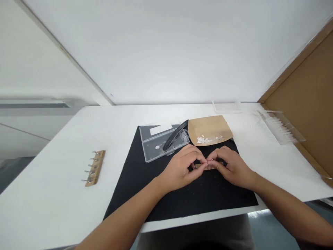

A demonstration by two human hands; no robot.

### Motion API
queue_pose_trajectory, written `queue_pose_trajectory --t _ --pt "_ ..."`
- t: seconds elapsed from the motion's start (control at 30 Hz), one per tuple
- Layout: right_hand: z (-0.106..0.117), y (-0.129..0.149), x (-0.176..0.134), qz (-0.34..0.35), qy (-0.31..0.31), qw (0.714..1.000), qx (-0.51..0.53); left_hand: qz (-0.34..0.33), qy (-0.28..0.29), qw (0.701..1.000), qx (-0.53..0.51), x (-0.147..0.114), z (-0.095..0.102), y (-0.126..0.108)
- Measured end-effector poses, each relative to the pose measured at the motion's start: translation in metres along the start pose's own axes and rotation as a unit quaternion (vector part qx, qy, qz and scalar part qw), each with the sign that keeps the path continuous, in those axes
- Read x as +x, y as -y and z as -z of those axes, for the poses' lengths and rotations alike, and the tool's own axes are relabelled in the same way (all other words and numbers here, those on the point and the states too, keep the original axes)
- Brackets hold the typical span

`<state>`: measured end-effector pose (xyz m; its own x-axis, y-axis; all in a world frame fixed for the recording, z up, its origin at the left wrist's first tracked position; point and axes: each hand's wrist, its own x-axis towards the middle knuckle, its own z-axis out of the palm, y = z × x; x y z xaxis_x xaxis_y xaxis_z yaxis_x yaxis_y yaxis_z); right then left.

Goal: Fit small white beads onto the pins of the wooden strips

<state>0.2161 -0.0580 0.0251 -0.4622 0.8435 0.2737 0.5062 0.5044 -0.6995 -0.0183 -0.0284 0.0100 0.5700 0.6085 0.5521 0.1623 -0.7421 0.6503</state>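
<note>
Over the black mat, my left hand and my right hand meet fingertip to fingertip. Thumb and forefinger of each are pinched together; what lies between them is too small and covered to name. Just under the fingers shows part of a brown strip with a bit of shiny metal on it, mostly hidden by my hands. Behind them a brown paper tray holds small white pieces. A clear plastic case lies with its lid open, and a black tweezer-like tool rests across it.
To the left, a brown strip with several metal clips lies on the white table. At the right is a clear bag of pale pointed pieces, beside a cardboard panel. A clear tray stands by the back wall.
</note>
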Motion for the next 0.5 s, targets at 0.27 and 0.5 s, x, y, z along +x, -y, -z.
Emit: queue_pose_trajectory --t 0.27,0.5 --pt "-0.001 -0.003 -0.002 0.102 -0.076 0.990 -0.060 0.081 -0.036 0.994 -0.070 0.001 -0.002 -0.006" --pt "-0.001 -0.005 -0.002 0.130 -0.092 0.985 -0.064 0.154 -0.038 0.977 -0.140 0.003 -0.002 -0.011"
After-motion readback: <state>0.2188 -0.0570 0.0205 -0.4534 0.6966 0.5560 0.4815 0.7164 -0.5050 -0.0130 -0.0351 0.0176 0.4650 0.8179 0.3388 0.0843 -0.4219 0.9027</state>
